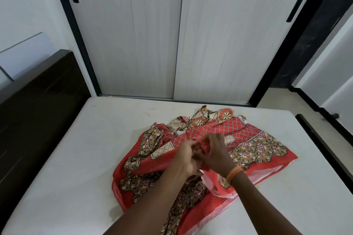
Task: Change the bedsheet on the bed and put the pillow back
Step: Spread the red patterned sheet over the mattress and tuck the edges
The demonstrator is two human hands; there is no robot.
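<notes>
While the red patterned bedsheet (200, 150) lies bunched on the bare white mattress (76, 149), both hands meet above its middle, directly over the crumpled cloth. Left hand (183, 156) and right hand (214, 150) have their fingers curled, each pinching a fold of the red hem between them. Both forearms reach forward from the lower edge; the right wrist bears an orange band (234, 174). No legible writing appears.
</notes>
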